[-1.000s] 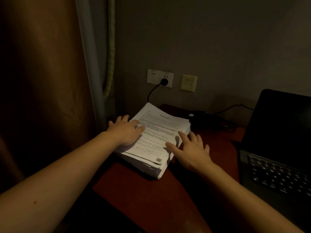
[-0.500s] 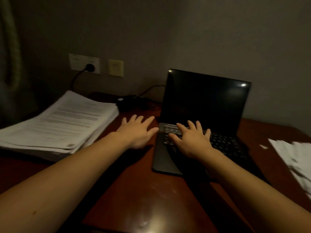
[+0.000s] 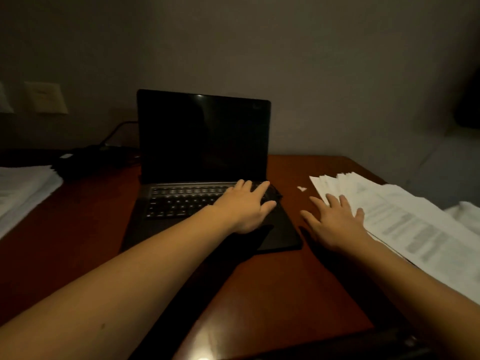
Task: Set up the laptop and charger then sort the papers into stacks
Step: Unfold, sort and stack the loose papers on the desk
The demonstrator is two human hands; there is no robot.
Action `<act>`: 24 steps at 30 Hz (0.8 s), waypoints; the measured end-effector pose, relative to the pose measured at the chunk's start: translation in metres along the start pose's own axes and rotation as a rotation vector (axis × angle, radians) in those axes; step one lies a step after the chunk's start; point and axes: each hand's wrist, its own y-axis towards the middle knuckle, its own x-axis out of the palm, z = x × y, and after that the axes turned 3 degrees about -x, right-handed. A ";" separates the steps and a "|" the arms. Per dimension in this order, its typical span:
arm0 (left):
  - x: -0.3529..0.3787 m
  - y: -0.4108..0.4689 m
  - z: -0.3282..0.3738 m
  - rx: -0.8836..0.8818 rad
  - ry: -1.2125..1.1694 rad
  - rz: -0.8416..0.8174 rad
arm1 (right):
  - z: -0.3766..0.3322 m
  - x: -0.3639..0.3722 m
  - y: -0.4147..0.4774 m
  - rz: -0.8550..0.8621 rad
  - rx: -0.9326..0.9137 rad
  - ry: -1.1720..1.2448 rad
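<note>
An open black laptop (image 3: 202, 141) with a dark screen stands in the middle of the reddish-brown desk (image 3: 272, 281). My left hand (image 3: 246, 206) hovers flat over the right end of its keyboard, fingers spread, holding nothing. My right hand (image 3: 335, 219) is spread between the laptop and a fanned pile of printed papers (image 3: 405, 222) on the right, its fingertips at the pile's near left edge. A second stack of papers (image 3: 20, 188) lies at the far left. The black charger brick (image 3: 78, 159) and its cable (image 3: 117, 131) sit behind that stack.
A beige wall plate (image 3: 45, 97) is on the wall at the left. A small white paper scrap (image 3: 301, 188) lies on the desk right of the laptop. White cloth (image 3: 465, 216) shows beyond the right pile. The desk's front edge runs along the bottom.
Both hands left the left paper stack, swept right across the laptop, and the view turned right with them. The right hand now reaches the right-hand pile.
</note>
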 end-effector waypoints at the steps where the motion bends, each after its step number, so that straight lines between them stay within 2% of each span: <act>1: 0.002 0.005 0.014 0.044 -0.005 -0.025 | 0.019 0.002 -0.003 0.000 0.038 0.003; 5: 0.018 0.023 0.067 0.193 0.026 -0.097 | 0.086 0.003 -0.011 0.053 0.153 0.056; 8: 0.036 0.036 0.099 0.228 0.060 -0.146 | 0.124 0.006 -0.017 0.088 0.178 0.073; 12: 0.055 0.054 0.125 0.186 0.041 -0.110 | 0.152 0.018 -0.024 0.035 0.210 0.074; 16: 0.065 0.071 0.145 0.107 -0.094 0.028 | 0.151 0.023 -0.018 0.002 0.247 0.085; 20: 0.072 0.083 0.164 0.043 -0.078 0.056 | 0.150 0.014 -0.011 -0.058 0.243 0.089; 24: 0.074 0.092 0.177 -0.032 -0.279 0.076 | 0.158 -0.001 -0.010 -0.063 0.179 -0.020</act>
